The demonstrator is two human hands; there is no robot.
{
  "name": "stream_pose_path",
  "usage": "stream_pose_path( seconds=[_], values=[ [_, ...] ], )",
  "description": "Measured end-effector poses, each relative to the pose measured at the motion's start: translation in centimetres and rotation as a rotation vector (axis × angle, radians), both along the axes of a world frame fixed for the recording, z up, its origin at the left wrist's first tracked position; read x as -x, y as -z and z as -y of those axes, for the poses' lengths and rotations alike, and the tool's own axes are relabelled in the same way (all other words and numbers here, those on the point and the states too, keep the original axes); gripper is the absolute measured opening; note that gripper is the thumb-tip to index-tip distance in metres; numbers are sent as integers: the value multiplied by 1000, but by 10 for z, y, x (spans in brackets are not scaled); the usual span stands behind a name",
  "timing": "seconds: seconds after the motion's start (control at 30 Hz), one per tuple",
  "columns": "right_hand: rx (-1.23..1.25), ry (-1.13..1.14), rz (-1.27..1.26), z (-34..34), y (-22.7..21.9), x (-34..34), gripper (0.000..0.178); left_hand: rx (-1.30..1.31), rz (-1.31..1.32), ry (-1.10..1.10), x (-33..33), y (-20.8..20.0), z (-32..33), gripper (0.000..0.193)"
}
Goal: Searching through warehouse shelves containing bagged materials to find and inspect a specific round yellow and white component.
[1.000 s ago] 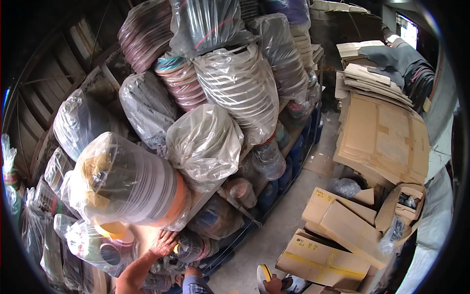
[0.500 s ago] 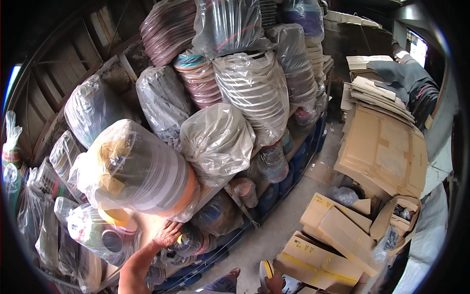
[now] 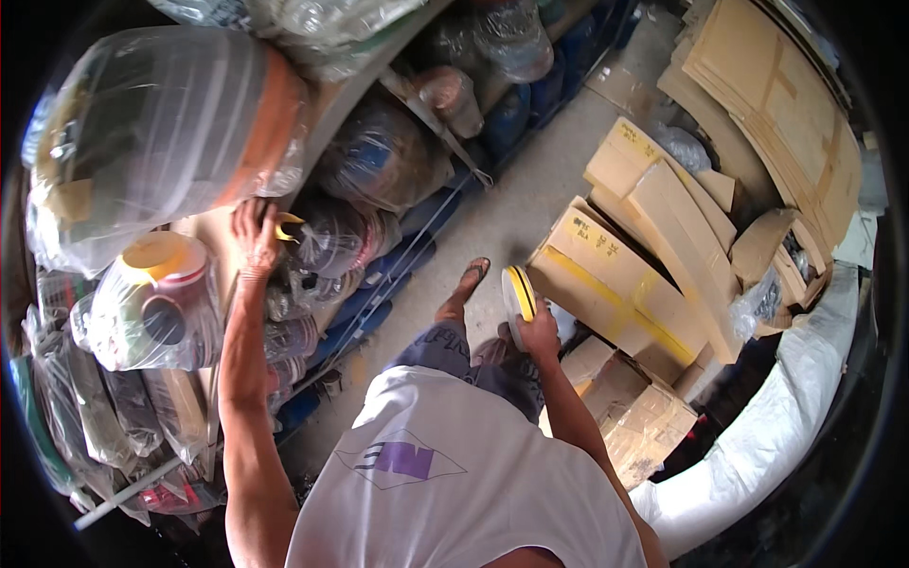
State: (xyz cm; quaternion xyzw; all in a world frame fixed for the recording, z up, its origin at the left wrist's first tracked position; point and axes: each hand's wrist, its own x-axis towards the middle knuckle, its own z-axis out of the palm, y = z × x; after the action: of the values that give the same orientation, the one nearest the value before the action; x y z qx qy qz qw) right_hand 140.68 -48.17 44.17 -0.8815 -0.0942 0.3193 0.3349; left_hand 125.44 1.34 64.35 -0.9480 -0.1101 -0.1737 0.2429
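Note:
My left hand (image 3: pixel 254 232) rests with fingers stretched on the edge of a wooden shelf board (image 3: pixel 213 232), holding nothing that I can see. A small yellow piece (image 3: pixel 289 225) is beside its thumb; whether they touch is unclear. Just beyond the fingertips lies a large plastic-wrapped stack of bands (image 3: pixel 189 114), pale with an orange end. Left of the wrist is a clear bag of rolls (image 3: pixel 156 312), yellow, pink and dark. Low beside my leg, my right hand (image 3: pixel 540 331) is closed on a flat roll of strap (image 3: pixel 516 295), yellow with a dark stripe and a pale side.
More bagged rolls (image 3: pixel 379 156) fill the lower shelf. Cardboard boxes (image 3: pixel 606 284) and flattened cartons (image 3: pixel 757 85) are piled right of the concrete aisle (image 3: pixel 530 189). A long white wrapped bundle (image 3: pixel 776 435) curves along the far right. My sandaled foot (image 3: pixel 473 275) is in the aisle.
The view has tipped down toward my body, so the upper stacks have left the picture. My left hand still rests on the board, and the right still holds the roll, now more fully in view.

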Motion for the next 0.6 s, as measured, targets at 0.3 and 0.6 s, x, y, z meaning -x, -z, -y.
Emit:
stream_pose_path(
  seconds=[0.3,0.6],
  values=[
    [-83,-9,118,-5,110,30,47,-25,-48,-175,27,6,4,58],
    [130,-141,26,-38,242,36,54,-60,71,-39,58,-5,-18,58]
  ],
)
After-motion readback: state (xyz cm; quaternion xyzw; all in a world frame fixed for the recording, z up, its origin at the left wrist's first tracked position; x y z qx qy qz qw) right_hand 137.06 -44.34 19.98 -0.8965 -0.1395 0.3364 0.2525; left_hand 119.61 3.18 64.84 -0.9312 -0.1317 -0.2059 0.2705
